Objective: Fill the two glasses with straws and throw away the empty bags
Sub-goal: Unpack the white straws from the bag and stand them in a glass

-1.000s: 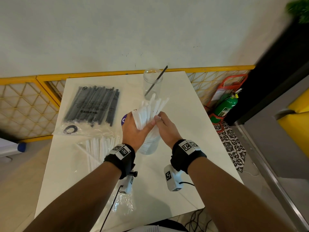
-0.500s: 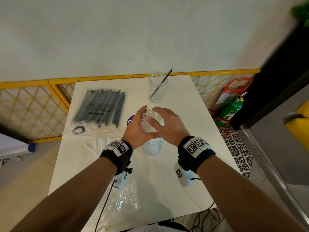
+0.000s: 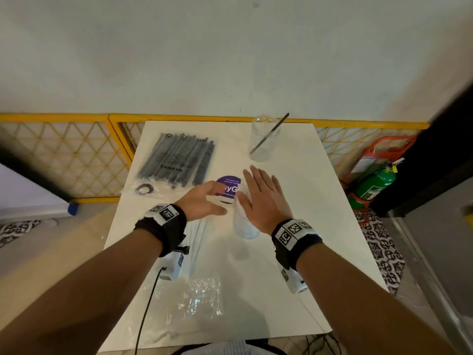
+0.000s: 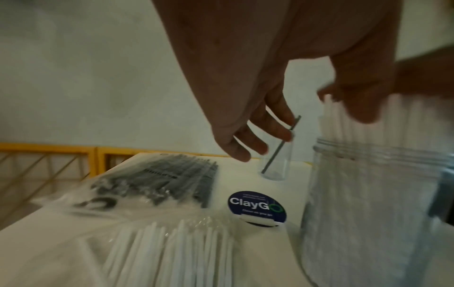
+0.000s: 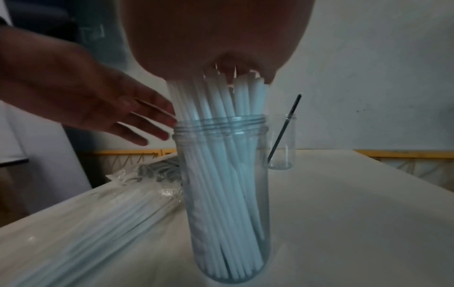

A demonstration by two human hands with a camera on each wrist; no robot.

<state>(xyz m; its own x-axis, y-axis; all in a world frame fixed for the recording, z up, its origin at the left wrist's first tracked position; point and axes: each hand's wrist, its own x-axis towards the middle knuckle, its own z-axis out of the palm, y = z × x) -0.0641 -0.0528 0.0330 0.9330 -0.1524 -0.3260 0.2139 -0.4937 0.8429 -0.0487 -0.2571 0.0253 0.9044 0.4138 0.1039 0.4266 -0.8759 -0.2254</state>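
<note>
The near glass [image 3: 244, 226] stands mid-table, packed with white straws [image 5: 221, 136]. My right hand [image 3: 263, 198] lies flat, palm pressing on the straw tops, fingers straight. My left hand [image 3: 204, 198] hovers just left of the glass with fingers spread, holding nothing. At the back the far glass [image 3: 263, 139] holds one black straw [image 3: 268, 134]. A sealed bag of black straws [image 3: 179, 160] lies at the back left. A clear bag with white straws [image 4: 172, 242] lies under my left wrist.
A round purple sticker [image 3: 228, 187] sits on the white table [image 3: 320, 226] behind the near glass. Crumpled clear plastic [image 3: 199, 295] lies near the front edge. A yellow lattice fence [image 3: 64, 155] runs behind the table, and a green fire extinguisher [image 3: 375, 183] stands right.
Both hands gripped a bundle of white straws above the near glass; the bundle is now down in it. The right hand flattened on top, and the left let go and drew left.
</note>
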